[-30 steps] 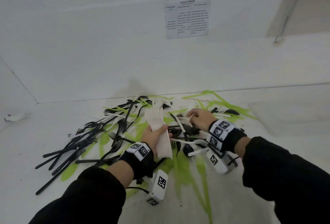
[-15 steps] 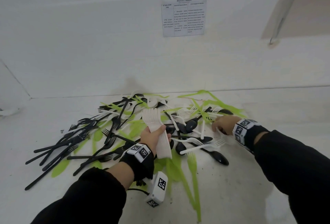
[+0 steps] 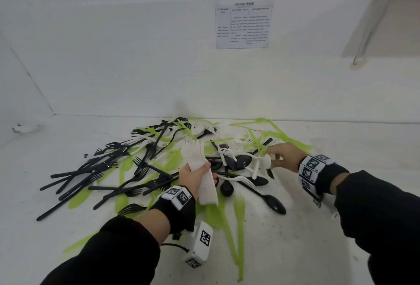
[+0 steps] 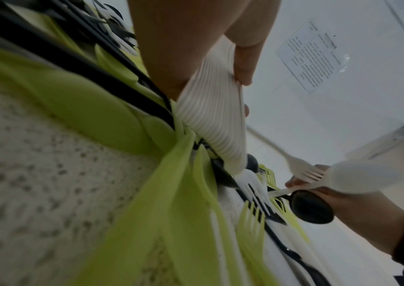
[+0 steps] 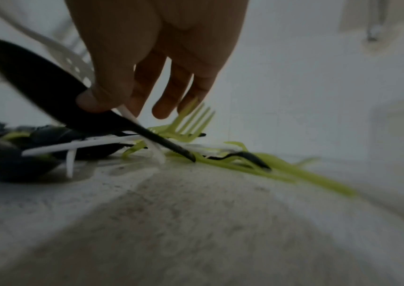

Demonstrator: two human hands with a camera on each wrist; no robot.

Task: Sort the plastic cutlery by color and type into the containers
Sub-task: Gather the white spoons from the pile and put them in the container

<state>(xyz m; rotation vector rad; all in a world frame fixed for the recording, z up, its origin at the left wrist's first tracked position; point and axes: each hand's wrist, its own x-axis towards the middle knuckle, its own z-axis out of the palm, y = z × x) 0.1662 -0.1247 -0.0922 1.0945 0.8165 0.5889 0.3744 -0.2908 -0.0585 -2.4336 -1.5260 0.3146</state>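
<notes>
White plastic dominates the left hand (image 3: pixel 195 176): its fingers are wrapped round a nested stack of white forks (image 3: pixel 201 171), tines up, handles fanning down toward the tabletop (image 3: pixel 318 239), just above the pile (image 3: pixel 181 159).

A second ago the right hand (image 3: pixel 285 156) was digging in the middle of the heap beside the stack; half a second ago it had swung out to the right edge, and now it has lifted slightly with a catch. Its grip is narrow, thumb and forefinger pinching a thin white handle (image 5: pixel 128 114); a black spoon (image 5: pixel 49 92) lies against the thumb in the right wrist view, and I cannot tell whether it is pinched too or only dragged along. Probably one more white piece is bound for the stack, so white forks are being gathered first, and the spoon would need shaking off.

The rest is a loose tangle of black, green and white forks and spoons, black forks mostly to the left. No containers are in view.
</notes>
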